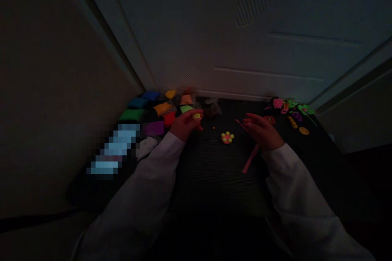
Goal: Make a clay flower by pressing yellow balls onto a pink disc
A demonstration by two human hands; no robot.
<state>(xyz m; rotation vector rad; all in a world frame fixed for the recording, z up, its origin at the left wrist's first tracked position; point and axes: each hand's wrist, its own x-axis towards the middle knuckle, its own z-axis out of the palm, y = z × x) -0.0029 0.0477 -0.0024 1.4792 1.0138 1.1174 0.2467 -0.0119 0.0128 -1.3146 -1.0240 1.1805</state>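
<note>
My left hand [185, 125] is closed in a pinch on a small lump of yellow modelling clay [197, 116]. To the right, my right hand [265, 131] hovers with its fingers loosely stretched. A thin pink stick [240, 124] shows by those fingertips; it looks as if it lies under the hand, though the dim light blurs this. Below the right palm is a flat pink clay tool [250, 159], partly hidden at its upper end. Between both hands sits a pink clay piece topped with several yellow balls [227, 138]. A tiny orange bit [213, 128] lies nearby.
Bagged clay in several colours, including green [132, 115], purple [154, 128] and red [169, 119], crowds the left of the dark table [211, 187]. A lit, pixelated screen [118, 147] is beside it. Finished clay flowers [278, 103] stand back right. A pale panel [245, 57] rises behind.
</note>
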